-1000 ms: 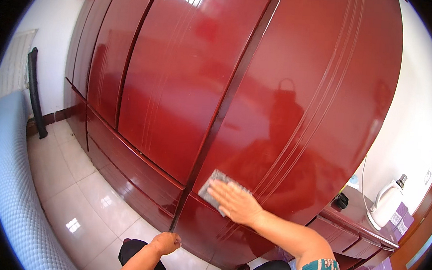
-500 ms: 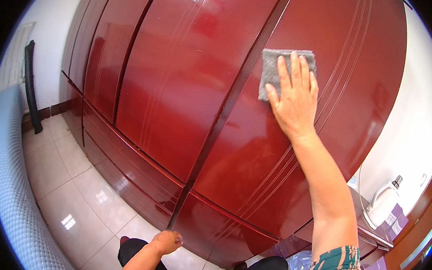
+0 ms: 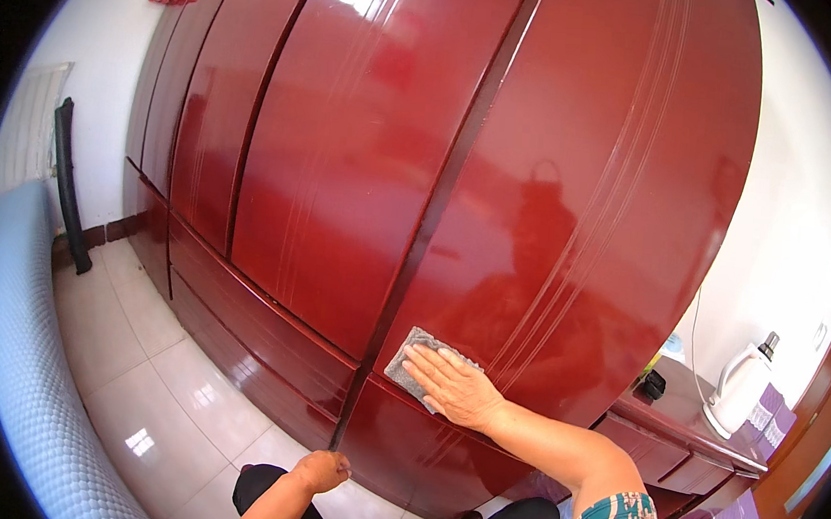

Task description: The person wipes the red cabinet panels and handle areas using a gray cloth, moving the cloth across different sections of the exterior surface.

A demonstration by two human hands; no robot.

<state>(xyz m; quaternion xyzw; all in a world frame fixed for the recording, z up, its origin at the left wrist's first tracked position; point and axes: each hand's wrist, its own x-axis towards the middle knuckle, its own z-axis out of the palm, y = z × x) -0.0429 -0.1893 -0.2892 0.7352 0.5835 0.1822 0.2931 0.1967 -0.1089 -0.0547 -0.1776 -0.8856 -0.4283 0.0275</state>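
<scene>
My right hand lies with its fingers stretched along a grey cleaning cloth, pressing it against the glossy dark red wardrobe. The cloth is at the bottom left corner of the right-hand door, just above the seam over the lower panel. Part of the cloth is hidden beneath the palm. Low in front of me, my left hand is closed in a loose fist above my knee, with nothing visible in it.
A light blue quilted mattress runs along the left, with pale floor tiles between it and the wardrobe. On the right, a white electric kettle and a small black object stand on a dark red cabinet.
My right hand has slid the cloth down and leftward, from the upper part of the door to its lower left corner. The left hand stays closed in nearly the same place.
</scene>
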